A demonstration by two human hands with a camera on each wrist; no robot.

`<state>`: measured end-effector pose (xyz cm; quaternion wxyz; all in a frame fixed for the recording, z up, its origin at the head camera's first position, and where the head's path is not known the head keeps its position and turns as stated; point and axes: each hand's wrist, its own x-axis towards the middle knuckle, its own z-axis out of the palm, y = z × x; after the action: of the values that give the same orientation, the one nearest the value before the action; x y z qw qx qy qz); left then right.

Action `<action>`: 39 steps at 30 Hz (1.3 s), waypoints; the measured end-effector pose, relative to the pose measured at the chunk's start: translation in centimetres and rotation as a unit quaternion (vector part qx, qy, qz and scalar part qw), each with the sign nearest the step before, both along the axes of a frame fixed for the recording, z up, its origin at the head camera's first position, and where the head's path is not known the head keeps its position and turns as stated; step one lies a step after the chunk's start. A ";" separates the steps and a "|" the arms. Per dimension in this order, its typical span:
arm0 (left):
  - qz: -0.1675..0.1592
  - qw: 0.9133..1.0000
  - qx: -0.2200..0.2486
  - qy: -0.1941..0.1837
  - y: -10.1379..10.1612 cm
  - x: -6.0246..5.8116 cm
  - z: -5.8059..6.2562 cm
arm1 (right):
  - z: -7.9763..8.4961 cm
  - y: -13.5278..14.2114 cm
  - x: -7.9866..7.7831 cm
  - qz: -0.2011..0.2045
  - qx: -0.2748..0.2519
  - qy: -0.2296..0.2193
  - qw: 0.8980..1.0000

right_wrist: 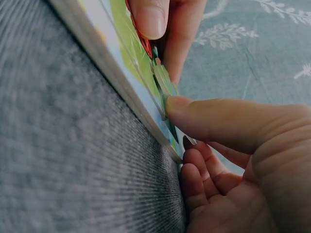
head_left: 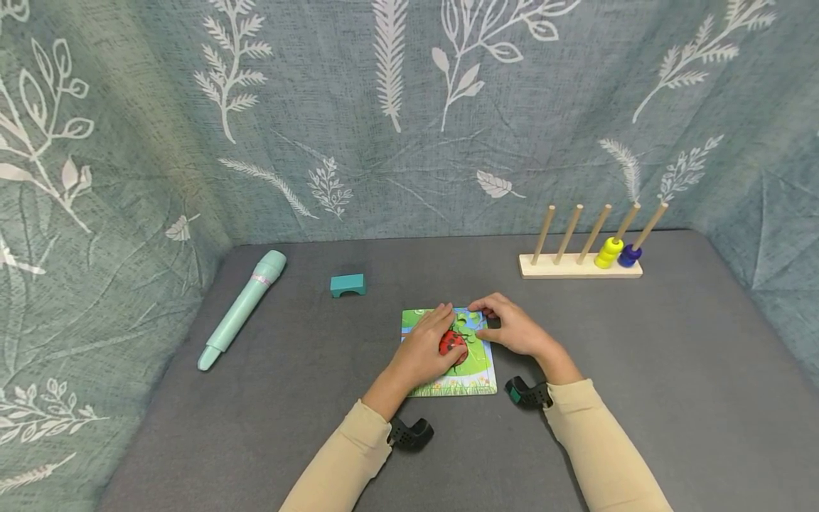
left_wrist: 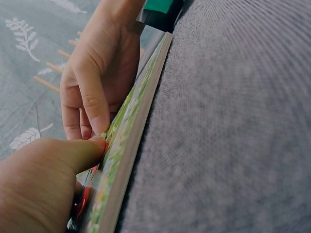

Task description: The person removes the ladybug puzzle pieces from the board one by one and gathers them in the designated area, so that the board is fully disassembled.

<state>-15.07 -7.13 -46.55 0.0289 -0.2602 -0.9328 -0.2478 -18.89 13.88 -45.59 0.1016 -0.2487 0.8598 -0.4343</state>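
Note:
A square jigsaw puzzle with a red ladybug on a green leaf lies on the grey table. My left hand rests across its left and middle part, fingers extended toward the far edge and thumb over the ladybug. At the far right corner, my right hand pinches a green puzzle piece with thumb and fingers. That piece sits tilted, raised above the board's surface in the right wrist view. In the left wrist view, the right thumb comes down close to the left thumb.
A wooden peg stacker with yellow rings and blue rings stands at the back right. Behind the puzzle to the left lies a teal arch block. A mint-green toy microphone lies farther left. Patterned cloth hangs behind the table.

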 end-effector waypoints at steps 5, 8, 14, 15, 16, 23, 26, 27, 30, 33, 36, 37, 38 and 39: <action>0.001 1.000 -0.001 0.001 0.0 0.1 0.0 | 0.1 0.2 0.1 -0.004 -0.007 -0.006 1.000; 0.000 1.000 -0.007 0.001 0.1 0.2 -0.2 | 0.2 0.5 0.2 -0.007 -0.008 -0.009 1.000; -0.004 1.000 -0.008 0.004 0.3 0.4 -0.2 | 0.5 1.5 0.3 -0.019 -0.003 -0.002 1.000; -0.004 1.000 -0.008 0.006 0.3 0.4 -0.2 | 0.7 1.7 0.3 -0.021 -0.003 0.000 1.000; -0.004 1.000 -0.008 0.007 0.3 0.4 -0.2 | 0.8 1.9 0.3 -0.023 -0.003 0.001 1.000; 0.001 1.000 -0.009 0.001 0.2 0.3 -0.1 | 1.8 3.6 0.3 -0.036 0.010 0.011 0.999; 0.002 1.000 -0.011 -0.002 0.0 0.4 0.0 | 2.1 4.6 0.4 -0.044 0.015 0.013 0.999; 0.002 1.000 -0.010 -0.003 -0.1 0.4 0.0 | 2.1 4.9 0.4 -0.046 0.017 0.014 0.999; 0.002 1.000 -0.009 0.000 -0.2 0.4 0.1 | 2.2 6.1 0.5 -0.055 0.029 0.020 0.998; 0.002 1.000 -0.006 0.001 -0.3 0.4 0.1 | 2.2 7.6 0.5 -0.064 0.041 0.025 0.997; 0.003 1.000 -0.003 0.002 -0.2 0.3 0.1 | 2.3 9.1 0.6 -0.074 0.049 0.028 0.996; 0.003 1.000 -0.001 0.002 -0.2 0.3 0.1 | 2.3 9.6 0.6 -0.077 0.053 0.028 0.995; 0.003 1.000 -0.001 0.002 -0.2 0.3 0.1 | 2.3 10.1 0.7 -0.080 0.057 0.028 0.995; 0.003 1.000 -0.001 0.002 -0.2 0.2 0.1 | 2.3 10.6 0.7 -0.084 0.061 0.027 0.994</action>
<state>-14.82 -7.29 -46.50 0.0315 -0.2576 -0.9337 -0.2468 -18.18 24.48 -43.26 0.0567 -0.1808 0.9050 -0.3810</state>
